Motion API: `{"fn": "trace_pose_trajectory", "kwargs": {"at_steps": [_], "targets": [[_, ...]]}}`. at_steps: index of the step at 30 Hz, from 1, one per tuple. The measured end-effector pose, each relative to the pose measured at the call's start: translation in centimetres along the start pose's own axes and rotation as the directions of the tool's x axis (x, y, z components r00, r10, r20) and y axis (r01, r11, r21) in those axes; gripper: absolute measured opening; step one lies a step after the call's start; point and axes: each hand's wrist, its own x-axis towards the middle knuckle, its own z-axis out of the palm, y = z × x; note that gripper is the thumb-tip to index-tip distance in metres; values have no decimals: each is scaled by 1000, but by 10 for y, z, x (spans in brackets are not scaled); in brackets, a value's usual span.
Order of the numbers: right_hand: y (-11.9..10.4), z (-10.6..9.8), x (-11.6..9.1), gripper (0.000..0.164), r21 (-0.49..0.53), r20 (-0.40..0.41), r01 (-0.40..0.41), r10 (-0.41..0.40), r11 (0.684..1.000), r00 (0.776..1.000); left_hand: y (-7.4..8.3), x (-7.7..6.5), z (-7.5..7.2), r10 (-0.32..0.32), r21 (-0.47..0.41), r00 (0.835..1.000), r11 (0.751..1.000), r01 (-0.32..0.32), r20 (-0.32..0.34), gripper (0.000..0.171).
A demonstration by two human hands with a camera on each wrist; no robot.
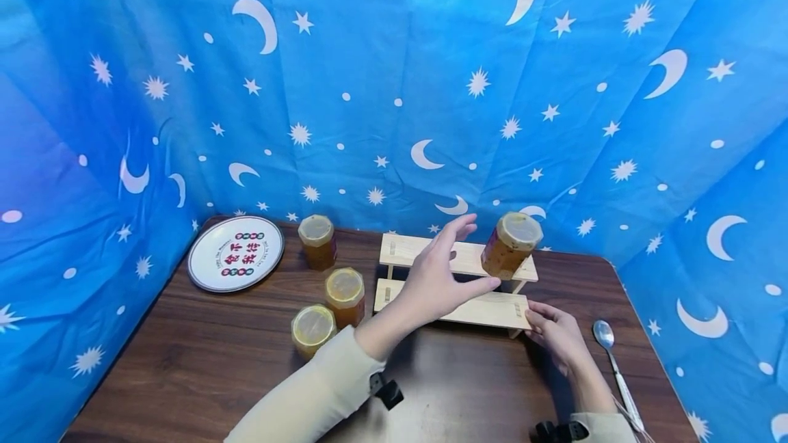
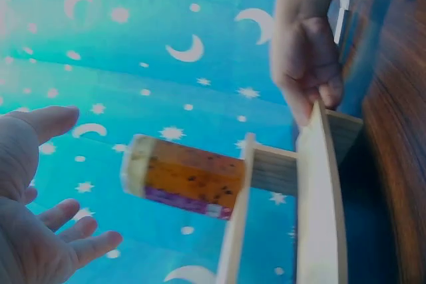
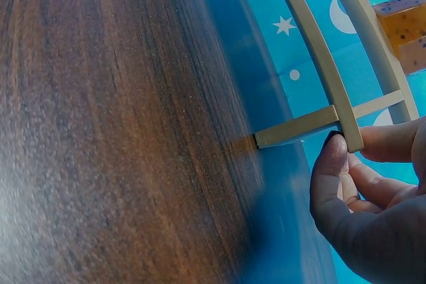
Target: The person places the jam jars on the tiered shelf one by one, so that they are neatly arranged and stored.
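Note:
A two-tier wooden rack (image 1: 474, 310) stands near the back of the table. On its upper board, toward the right end, is an upright jar (image 1: 511, 248) of orange-brown contents with a pale lid; dark specks and a purple label strip show in the left wrist view. My left hand (image 1: 434, 279) hovers over the rack, left of the jar, fingers spread; the left wrist view shows a gap between that hand and the jar (image 2: 190, 177). With thumb and fingers, my right hand (image 3: 379, 231) pinches the right end of the lower board (image 3: 319, 64).
Left of the rack stand three similar jars: one at the back (image 1: 317, 243), one in the middle (image 1: 345, 296), one in front (image 1: 313, 329). A white plate (image 1: 237, 277) with printed characters lies at the back left. A spoon (image 1: 618, 374) lies at right. Blue curtain (image 1: 369, 87) surrounds the table.

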Motion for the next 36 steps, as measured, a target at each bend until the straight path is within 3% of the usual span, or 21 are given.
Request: {"fn": "trace_pose_trajectory", "kwargs": {"at_steps": [6,16,21,27,36], "targets": [[1,1,-1,52,10,-11,0,0,1000,1000,8,-33,-33,43,69,999,997,-41,-26,91],[2,0,-2,52,-5,-12,2,-3,1000,1000,-13,-92,-88,57,178,994,983,-39,-97,95],[2,0,-1,53,-1,-9,6,-6,1000,1000,-29,-122,-115,-6,201,992,979,31,-123,96],[3,-1,-2,53,5,-1,9,-9,1000,1000,-57,-152,-136,-98,205,984,970,128,-150,100],[2,-2,-1,53,14,9,2,-2,1000,1000,-96,-188,-147,-247,115,950,956,272,-193,114]]}}
